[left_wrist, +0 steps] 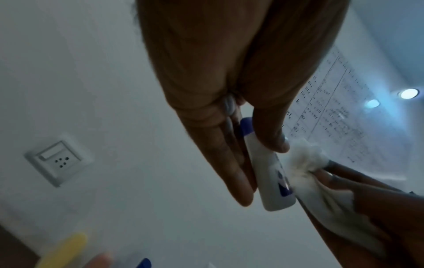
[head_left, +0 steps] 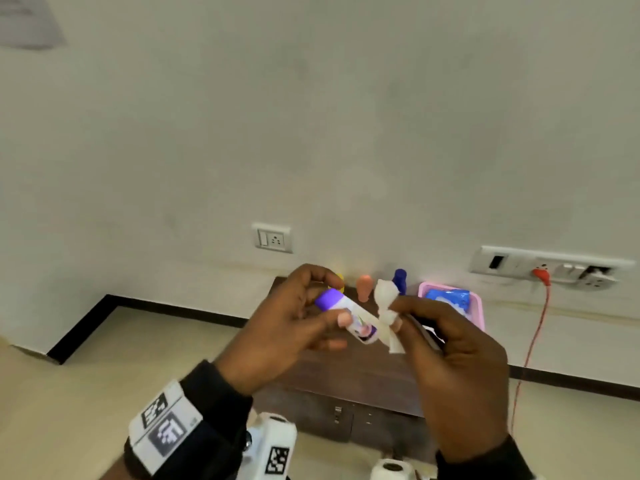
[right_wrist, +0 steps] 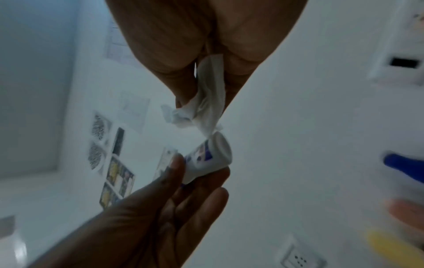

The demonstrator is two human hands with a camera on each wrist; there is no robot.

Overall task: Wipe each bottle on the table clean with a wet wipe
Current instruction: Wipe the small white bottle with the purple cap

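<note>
White bottle (head_left: pixel 346 315) in left hand (head_left: pixel 277 327), base (right_wrist: pixel 221 146) visible only from right wrist

left hand (left_wrist: pixel 229 112) grips white bottle (left_wrist: pixel 268 174); right hand (left_wrist: pixel 376 208) presses wet wipe (left_wrist: pixel 307 163) against it.

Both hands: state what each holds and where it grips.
Left hand grips the white bottle around its body; right hand pinches the bunched wet wipe mid-length.
</note>
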